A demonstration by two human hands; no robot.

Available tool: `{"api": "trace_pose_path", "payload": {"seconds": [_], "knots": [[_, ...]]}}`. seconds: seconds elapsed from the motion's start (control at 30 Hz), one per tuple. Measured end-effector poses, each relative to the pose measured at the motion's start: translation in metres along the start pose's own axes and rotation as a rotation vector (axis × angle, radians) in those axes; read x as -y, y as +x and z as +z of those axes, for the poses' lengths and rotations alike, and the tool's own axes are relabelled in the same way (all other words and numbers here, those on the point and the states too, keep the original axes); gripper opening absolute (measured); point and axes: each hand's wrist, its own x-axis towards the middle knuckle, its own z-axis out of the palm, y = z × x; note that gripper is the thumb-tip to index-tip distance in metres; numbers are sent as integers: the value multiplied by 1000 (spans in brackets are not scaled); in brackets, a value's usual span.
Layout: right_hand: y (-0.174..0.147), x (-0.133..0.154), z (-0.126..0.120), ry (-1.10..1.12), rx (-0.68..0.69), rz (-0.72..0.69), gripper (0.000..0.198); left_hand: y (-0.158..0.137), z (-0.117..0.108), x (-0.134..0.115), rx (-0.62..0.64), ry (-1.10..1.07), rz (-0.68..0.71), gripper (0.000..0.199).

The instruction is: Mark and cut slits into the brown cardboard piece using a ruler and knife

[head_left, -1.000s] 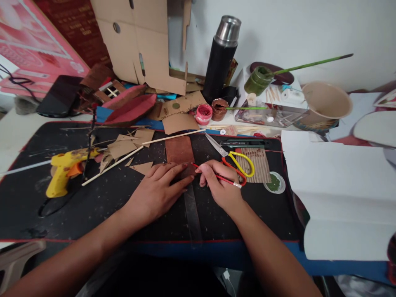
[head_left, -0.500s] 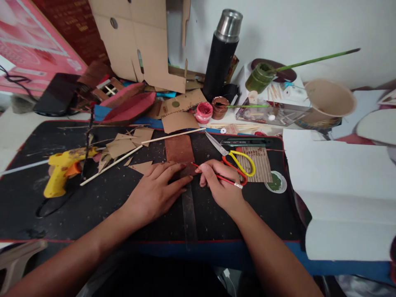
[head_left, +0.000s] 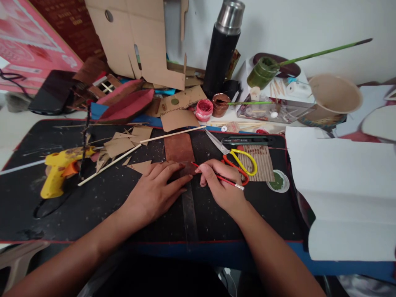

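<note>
Gripping red pencil in right hand, left hand beside, ruler seemingly beneath

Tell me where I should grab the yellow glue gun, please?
Take the yellow glue gun by its handle, probably best from the near side, because it slants toward you. Avoid the front tip, which points right toward the cardboard scraps and may be hot.

Your flat brown rectangular sheet at centre looks matt; your silver cylindrical metal flask cap, top centre, glossy.
</note>
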Motion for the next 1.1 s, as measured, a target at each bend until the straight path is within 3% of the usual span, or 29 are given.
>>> {"api": "trace_pose_path", "payload": {"seconds": [0.47, 0.7, 1.1], "knots": [[-1, -1, 0, 28, -1, 18, 30, 2, -1, -1, -1, -18, -19, 30], [-1, -2, 0, 29, 6, 26, 32, -1, 1, 0, 38, -30, -29, 40], [-1, -1, 0, 18, 14, 19, 30, 3, -1, -2, 7, -5, -19, 31]]}}
